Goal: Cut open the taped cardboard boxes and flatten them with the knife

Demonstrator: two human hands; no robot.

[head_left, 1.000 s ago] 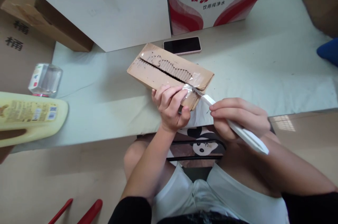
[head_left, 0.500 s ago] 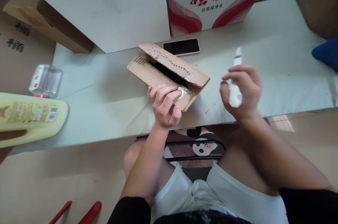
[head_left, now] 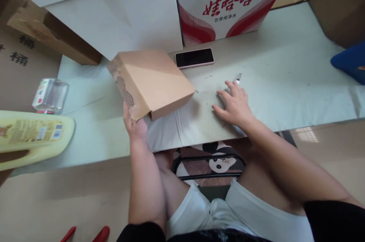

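Observation:
My left hand [head_left: 135, 122] grips a small brown cardboard box [head_left: 161, 78] by its near left edge, thumb in front and fingers behind it. The box is tilted, with its torn, perforated end turned to the left. My right hand [head_left: 235, 105] is spread low over the table to the right of the box. A white utility knife [head_left: 238, 78] lies beneath it, only its blade end showing past the fingers; the handle is hidden. Behind the box, a phone [head_left: 195, 58] rests screen up.
A white carton [head_left: 119, 21] and a red-and-white water carton [head_left: 228, 13] stand along the back of the cloth-covered table [head_left: 296, 82]. On the left are a clear bottle [head_left: 54, 95] and a yellow jug [head_left: 37, 139]. A blue object [head_left: 350, 61] sits at the right edge.
The box has been turned over and moved left in my left hand, its slit no longer facing up. My right hand has lowered the knife to the table and opened its fingers.

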